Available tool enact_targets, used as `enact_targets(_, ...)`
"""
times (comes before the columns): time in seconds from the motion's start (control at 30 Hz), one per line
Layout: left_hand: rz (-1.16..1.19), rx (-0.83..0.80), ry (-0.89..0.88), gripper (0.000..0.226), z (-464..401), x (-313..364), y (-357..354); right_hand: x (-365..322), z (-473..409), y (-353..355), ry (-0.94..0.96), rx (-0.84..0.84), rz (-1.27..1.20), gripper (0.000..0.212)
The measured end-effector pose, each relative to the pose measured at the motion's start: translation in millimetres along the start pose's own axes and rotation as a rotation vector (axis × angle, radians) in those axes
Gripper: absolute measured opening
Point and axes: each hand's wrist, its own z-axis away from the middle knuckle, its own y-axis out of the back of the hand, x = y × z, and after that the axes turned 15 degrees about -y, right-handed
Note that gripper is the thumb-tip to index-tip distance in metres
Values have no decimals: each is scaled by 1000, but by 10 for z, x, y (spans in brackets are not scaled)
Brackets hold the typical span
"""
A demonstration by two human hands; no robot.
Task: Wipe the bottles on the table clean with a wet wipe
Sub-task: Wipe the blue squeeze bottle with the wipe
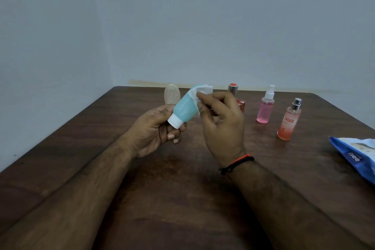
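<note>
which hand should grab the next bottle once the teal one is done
Left. The right hand pinches the wet wipe, while the left hand holds only the teal bottle and can swap it for another.

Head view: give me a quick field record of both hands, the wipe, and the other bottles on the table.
left hand: grips teal bottle near its white cap, held tilted above the table
right hand: pinches wet wipe against the bottle's upper end
standing bottles: pale oval bottle; red bottle, partly hidden; pink spray bottle; Engage spray bottle
wipes pack: blue, at right edge of the wooden table
</note>
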Motion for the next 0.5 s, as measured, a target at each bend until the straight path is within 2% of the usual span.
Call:
enact_targets(0.1, -44, 37, 10, 33, -1, -9, -36, 2, 33, -22, 110, -94, 76, 19)
enact_targets(0.37, -11, 90, -38, 26, -24, -48, -62, 31, 59, -26, 200, -323, 137, 15)
enact_targets(0.5, 17, 54, -29, 27, -30, -37, -33, 32, 45, -14, 167, -242, 104, 15)
